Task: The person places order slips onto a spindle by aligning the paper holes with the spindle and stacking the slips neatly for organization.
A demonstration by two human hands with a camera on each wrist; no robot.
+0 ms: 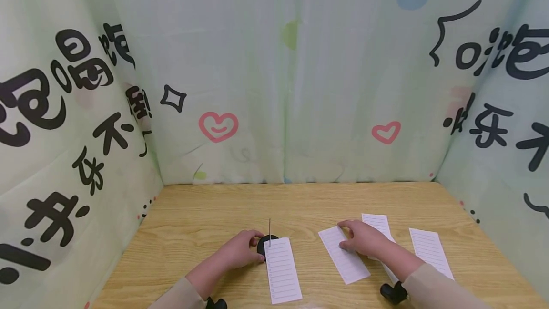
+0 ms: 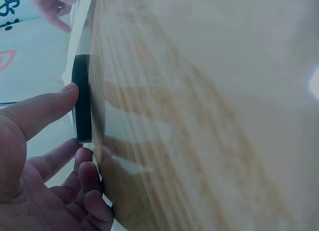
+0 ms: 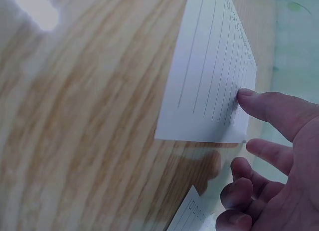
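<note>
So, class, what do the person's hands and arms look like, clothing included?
The left hand and right hand wear no gloves, and no rings show. The left sleeve and right sleeve look plain beige and end short of the wrists. By each sleeve shows a small, rounded black piece, perhaps part of a wrist camera.

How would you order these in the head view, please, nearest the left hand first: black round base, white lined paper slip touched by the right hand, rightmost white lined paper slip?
1. Black round base, at the left hand.
2. White lined paper slip touched by the right hand, right of centre.
3. Rightmost white lined paper slip, past the right hand.
</note>
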